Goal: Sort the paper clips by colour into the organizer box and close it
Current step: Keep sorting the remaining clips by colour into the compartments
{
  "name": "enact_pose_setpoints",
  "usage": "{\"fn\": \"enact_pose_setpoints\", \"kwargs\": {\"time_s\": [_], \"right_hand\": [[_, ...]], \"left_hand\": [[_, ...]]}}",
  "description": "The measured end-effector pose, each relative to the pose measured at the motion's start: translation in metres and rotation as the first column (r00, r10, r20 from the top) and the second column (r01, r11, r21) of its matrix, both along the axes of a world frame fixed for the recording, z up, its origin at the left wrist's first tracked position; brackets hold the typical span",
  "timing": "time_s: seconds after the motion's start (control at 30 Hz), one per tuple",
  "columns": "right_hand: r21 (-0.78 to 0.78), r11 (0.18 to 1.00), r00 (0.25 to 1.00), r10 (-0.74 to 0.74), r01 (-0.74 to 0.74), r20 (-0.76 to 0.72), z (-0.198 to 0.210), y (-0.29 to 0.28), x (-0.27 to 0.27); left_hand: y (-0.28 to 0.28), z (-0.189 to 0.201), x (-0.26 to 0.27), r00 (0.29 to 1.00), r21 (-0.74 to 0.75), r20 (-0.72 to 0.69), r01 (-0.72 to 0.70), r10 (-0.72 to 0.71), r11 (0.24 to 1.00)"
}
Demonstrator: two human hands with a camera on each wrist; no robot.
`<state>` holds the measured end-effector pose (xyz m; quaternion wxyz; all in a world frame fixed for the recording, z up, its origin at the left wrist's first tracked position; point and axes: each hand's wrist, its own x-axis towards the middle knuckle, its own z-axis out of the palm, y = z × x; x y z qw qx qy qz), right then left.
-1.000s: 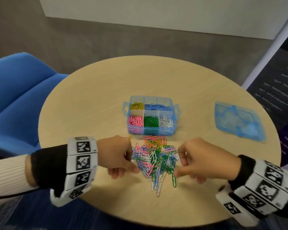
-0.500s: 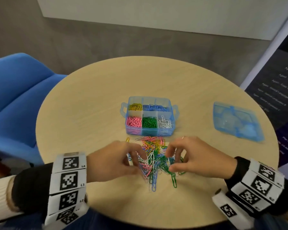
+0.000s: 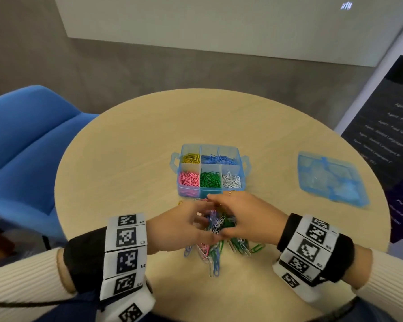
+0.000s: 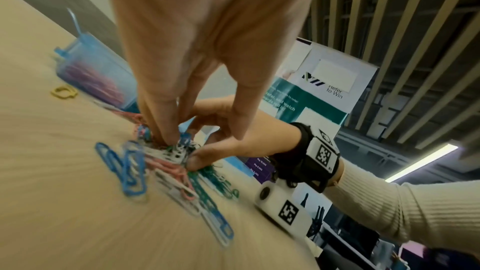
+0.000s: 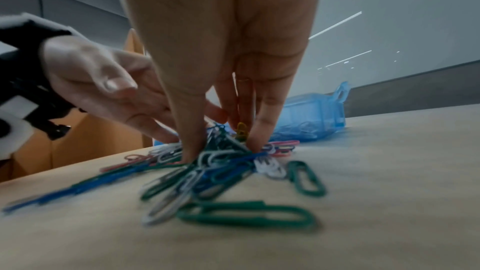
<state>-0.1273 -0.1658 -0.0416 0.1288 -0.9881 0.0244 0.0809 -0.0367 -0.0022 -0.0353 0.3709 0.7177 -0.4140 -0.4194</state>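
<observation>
My left hand (image 3: 184, 226) and right hand (image 3: 247, 217) have closed in from either side, fingertips (image 4: 171, 139) now pressed together into the heap of mixed paper clips (image 3: 215, 240), bunching it between them. Motion blur hides whether either hand actually pinches a clip, so I cannot tell. A second ago my hands sat apart at the heap's edges; gathering it should make the next colour easier to pick. Just beyond my fingers stands the organizer box (image 3: 209, 170), open and partly sorted; its lid (image 3: 330, 177) lies well off to my right.
</observation>
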Motion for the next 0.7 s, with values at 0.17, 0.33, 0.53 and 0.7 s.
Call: {"fn": "enact_pose_setpoints", "kwargs": {"time_s": [0.17, 0.33, 0.53, 0.7], "right_hand": [[-0.012, 1.000, 0.998, -0.009, 0.010, 0.060, -0.001, -0.003, 0.010], [0.056, 0.998, 0.996, -0.034, 0.029, 0.080, 0.003, -0.009, 0.014], [0.155, 0.984, 0.987, -0.111, 0.093, 0.112, 0.012, -0.018, 0.013], [0.315, 0.947, 0.951, -0.157, 0.068, 0.266, 0.035, -0.013, 0.013]], "left_hand": [[-0.004, -0.003, 0.002, 0.996, -0.053, -0.081, -0.040, 0.036, 0.998], [0.001, 0.001, 0.008, 0.975, -0.113, -0.148, -0.185, 0.167, 0.976], [0.007, 0.002, 0.009, 0.836, -0.068, -0.389, -0.446, 0.388, 0.892], [-0.003, -0.006, 0.014, 0.348, 0.188, -0.829, -0.565, 0.438, 0.804]]}}
